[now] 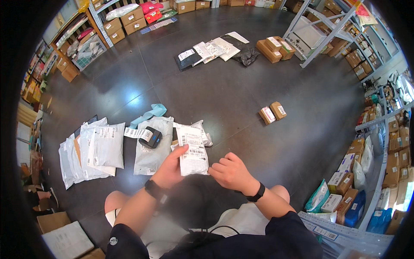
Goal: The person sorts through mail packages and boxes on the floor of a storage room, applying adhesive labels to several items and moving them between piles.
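A white plastic mailer [194,152] with a printed shipping label is held up in my left hand [169,168], the thumb lying across its left side. My right hand [229,171] is curled, its fingertips at the mailer's lower right corner; I cannot tell whether they pinch it. Just behind the held mailer, another white parcel [207,139] is partly hidden. To the left, a black portable label printer [151,137] rests on a larger grey mailer [153,162]. A printed label strip [134,132] extends from the printer, and a light blue strap [152,113] curls behind.
Overlapping mailers [108,145] lie farther left on the dark tiled floor [207,87]. Two small cartons [273,112] sit to the right. Ahead are more mailers [210,51] and stacked boxes [275,48]. Parcel-filled metal shelving [381,155] lines the right side; boxes [68,238] stand lower left.
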{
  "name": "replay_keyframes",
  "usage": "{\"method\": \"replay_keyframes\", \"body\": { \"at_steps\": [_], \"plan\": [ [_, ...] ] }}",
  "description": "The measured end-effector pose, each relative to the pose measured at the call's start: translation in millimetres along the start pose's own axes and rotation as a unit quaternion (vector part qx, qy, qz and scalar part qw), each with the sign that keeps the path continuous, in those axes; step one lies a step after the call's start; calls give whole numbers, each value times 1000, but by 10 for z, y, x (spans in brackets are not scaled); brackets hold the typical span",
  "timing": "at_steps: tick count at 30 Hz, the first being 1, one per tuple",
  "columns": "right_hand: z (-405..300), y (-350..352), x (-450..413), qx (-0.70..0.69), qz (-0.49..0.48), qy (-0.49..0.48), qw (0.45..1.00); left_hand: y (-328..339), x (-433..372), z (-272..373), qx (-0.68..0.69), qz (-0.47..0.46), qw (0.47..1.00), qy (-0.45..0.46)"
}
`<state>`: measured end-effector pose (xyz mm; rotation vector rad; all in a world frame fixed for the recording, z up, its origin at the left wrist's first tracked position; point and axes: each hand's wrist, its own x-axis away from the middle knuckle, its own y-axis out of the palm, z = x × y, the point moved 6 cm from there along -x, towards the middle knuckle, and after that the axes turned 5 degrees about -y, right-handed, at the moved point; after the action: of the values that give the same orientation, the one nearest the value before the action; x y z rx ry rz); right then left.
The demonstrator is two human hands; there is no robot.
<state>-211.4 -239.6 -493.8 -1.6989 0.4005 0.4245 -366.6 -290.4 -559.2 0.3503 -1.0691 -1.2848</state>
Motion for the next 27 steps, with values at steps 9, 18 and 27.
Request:
{"method": "replay_keyframes", "body": {
  "at_steps": [9, 18, 27],
  "plan": [
    [645, 164, 625, -553, 230, 429, 677, -453, -381, 191, 114, 50, 992, -24],
    [180, 483, -88, -539, 144, 438, 705, -500, -315, 314, 27, 66, 996, -49],
    [345, 621, -339, -531, 159, 443, 705, -622, -87, 536, 72, 67, 995, 12]
  ]
}}
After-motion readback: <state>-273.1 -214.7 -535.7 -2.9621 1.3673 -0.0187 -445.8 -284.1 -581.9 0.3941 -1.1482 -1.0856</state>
